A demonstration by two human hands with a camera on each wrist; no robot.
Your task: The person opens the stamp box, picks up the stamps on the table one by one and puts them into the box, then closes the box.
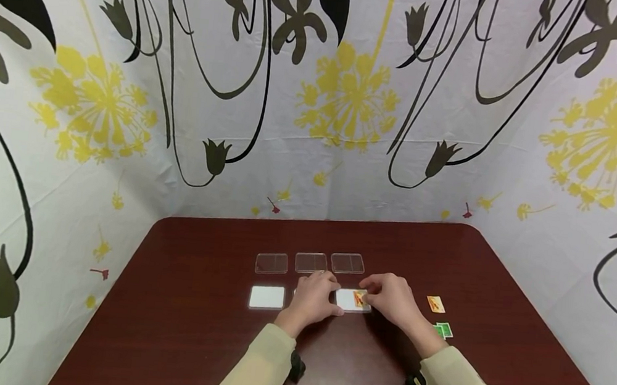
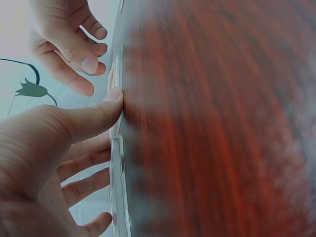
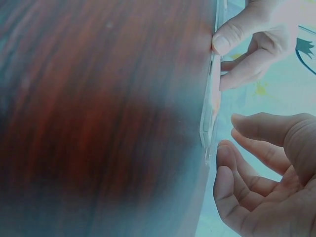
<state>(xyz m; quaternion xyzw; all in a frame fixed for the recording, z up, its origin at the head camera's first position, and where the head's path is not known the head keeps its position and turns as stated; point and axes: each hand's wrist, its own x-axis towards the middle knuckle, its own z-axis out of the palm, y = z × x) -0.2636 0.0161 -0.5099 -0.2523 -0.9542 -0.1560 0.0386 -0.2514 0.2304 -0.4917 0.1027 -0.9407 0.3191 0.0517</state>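
Note:
A shallow clear case with a white inside (image 1: 344, 299) lies on the table between the hands. A small orange picture stamp (image 1: 358, 298) lies on the right part of its white surface. My left hand (image 1: 309, 298) holds the case at its left end; in the left wrist view the thumb (image 2: 114, 95) presses the near edge, with a finger at the far side. Just above the right end hovers my right hand (image 1: 394, 301), fingers loosely bent. In the right wrist view its thumb and fingers (image 3: 226, 154) stand apart with nothing between them.
Another white-filled case (image 1: 267, 297) lies to the left; one between is mostly hidden by the left hand. Behind them lie three clear lids (image 1: 272, 263). At the right are an orange stamp (image 1: 435, 304) and green stamps (image 1: 444, 329). Patterned cloth (image 1: 337, 189) surrounds the table (image 1: 188, 342).

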